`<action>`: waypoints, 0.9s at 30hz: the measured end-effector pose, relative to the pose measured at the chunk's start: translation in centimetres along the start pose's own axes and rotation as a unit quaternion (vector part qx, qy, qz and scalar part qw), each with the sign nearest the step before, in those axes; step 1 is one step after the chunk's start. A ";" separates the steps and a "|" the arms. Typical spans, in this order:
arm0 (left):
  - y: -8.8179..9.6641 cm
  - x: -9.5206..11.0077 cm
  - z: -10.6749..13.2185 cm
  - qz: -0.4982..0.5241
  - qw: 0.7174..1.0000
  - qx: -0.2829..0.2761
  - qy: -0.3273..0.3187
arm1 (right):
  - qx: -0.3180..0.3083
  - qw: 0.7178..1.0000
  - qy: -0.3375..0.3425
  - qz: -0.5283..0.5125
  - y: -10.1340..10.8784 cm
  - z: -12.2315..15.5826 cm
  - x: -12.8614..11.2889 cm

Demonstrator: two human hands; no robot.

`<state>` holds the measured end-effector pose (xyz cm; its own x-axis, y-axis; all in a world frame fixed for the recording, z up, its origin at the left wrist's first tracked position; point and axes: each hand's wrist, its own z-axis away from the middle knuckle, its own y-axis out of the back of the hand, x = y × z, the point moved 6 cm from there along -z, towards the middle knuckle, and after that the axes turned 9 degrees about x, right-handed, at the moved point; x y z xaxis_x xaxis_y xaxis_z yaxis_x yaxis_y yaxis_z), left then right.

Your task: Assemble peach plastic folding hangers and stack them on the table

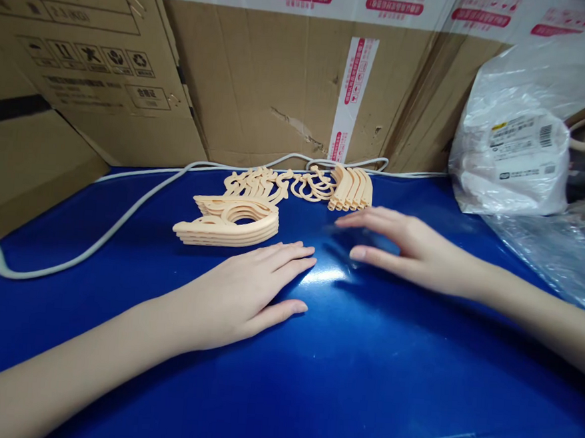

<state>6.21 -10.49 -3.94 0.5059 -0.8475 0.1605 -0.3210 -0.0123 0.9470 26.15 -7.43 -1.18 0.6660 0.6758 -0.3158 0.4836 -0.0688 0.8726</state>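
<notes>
My left hand (247, 292) lies flat on the blue table (311, 380), fingers stretched out and holding nothing. Just beyond its fingertips is a stack of peach plastic hangers (229, 222). My right hand (411, 247) rests palm down on the table to the right, fingers spread and empty. Behind it, several more peach hanger pieces (349, 187) lie in a row near the back edge.
Cardboard boxes (282, 78) wall off the back and left. A white cable (122, 217) runs across the table's back left. A white plastic bag (512, 151) with labels and clear plastic wrap (561, 251) sit at the right.
</notes>
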 end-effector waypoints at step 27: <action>0.3 -0.1 0.1 0.013 1.000 -0.001 0.001 | 0.078 0.915 -0.394 0.032 1.2 -6.4 15.9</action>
<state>5.93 -10.44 -3.73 0.4990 -0.8464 0.1860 -0.3321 0.0115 0.9432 33.69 7.97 -2.74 0.8685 -0.0675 -0.4911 0.4645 -0.2352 0.8538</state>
